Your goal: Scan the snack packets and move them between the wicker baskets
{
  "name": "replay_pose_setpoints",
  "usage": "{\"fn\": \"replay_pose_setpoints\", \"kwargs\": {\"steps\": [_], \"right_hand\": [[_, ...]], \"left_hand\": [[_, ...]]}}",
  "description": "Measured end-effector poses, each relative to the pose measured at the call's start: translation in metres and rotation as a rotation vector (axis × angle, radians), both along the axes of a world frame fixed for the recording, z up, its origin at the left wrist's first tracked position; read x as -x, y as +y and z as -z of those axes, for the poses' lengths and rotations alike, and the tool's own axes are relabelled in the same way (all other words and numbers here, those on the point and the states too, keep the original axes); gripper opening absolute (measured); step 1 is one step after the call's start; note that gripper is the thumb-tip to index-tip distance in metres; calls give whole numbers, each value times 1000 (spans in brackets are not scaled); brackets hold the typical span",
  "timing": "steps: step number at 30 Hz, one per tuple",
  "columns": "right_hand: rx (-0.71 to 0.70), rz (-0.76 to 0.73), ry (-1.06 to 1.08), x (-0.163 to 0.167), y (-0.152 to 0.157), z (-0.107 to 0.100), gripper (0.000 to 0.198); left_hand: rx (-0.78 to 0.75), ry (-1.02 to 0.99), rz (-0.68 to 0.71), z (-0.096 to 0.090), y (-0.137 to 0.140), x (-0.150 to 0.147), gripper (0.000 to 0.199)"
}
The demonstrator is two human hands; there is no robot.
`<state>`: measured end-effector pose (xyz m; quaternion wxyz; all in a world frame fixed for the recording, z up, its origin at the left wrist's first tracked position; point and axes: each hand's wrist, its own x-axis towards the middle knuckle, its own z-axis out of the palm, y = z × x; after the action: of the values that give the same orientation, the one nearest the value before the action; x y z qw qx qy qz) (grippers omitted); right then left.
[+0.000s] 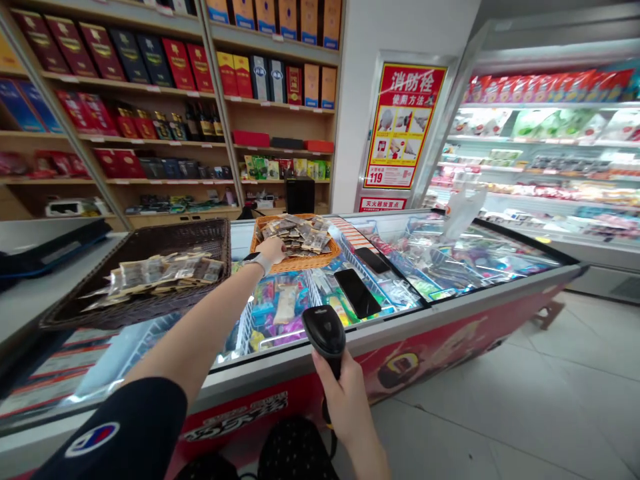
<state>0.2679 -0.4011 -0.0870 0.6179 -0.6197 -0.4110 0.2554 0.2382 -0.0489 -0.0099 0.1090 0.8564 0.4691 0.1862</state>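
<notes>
My right hand (345, 393) is wrapped round the handle of a black barcode scanner (325, 329), held upright in front of the freezer. My left hand (273, 250), with a watch (253, 259) at its wrist, reaches to the near left side of an orange wicker basket (300, 264). This basket is heaped with small clear packets (305, 233). The left fingers are curled in against the packets; what is between them is hidden. Left of that arm, a dark brown wicker basket (180, 232) holds more flat packets (165, 272) lying in a row.
Both baskets rest on the glass top of a chest freezer (405, 333) full of frozen goods. A black phone (357, 293) and a second dark phone (373, 260) lie there too. A clear plastic bag (463, 210) stands farther right. Shelves of boxes and a lit refrigerated cabinet (550, 160) stand behind.
</notes>
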Motion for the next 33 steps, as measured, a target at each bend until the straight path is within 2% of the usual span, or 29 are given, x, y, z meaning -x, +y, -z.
{"fn": "replay_pose_setpoints", "kwargs": {"steps": [3,7,13,16,20,23,25,30,33], "right_hand": [[20,-10,-6,-7,-1,0,35],[1,-19,2,-11,1,-1,33],[-45,1,26,-9,7,-4,34],[-64,2,33,-6,10,-6,35],[-75,-18,22,3,13,-9,37],[-81,-39,7,13,17,-12,35],[-82,-62,-8,23,19,-13,35],[-96,-110,-12,49,22,-15,38],[-100,-123,-13,62,21,-13,39]], "left_hand": [[20,92,-62,4,5,-13,21],[9,149,-88,5,2,-18,17],[-147,126,-65,-5,-12,-3,17],[-185,-87,-77,-17,-22,16,15],[-96,-631,-77,-20,-46,51,15],[110,-1004,-77,-3,-73,81,23],[259,-1161,-82,16,-92,100,30],[526,-1408,-134,65,-128,131,45],[628,-1514,-167,82,-140,137,46]]}}
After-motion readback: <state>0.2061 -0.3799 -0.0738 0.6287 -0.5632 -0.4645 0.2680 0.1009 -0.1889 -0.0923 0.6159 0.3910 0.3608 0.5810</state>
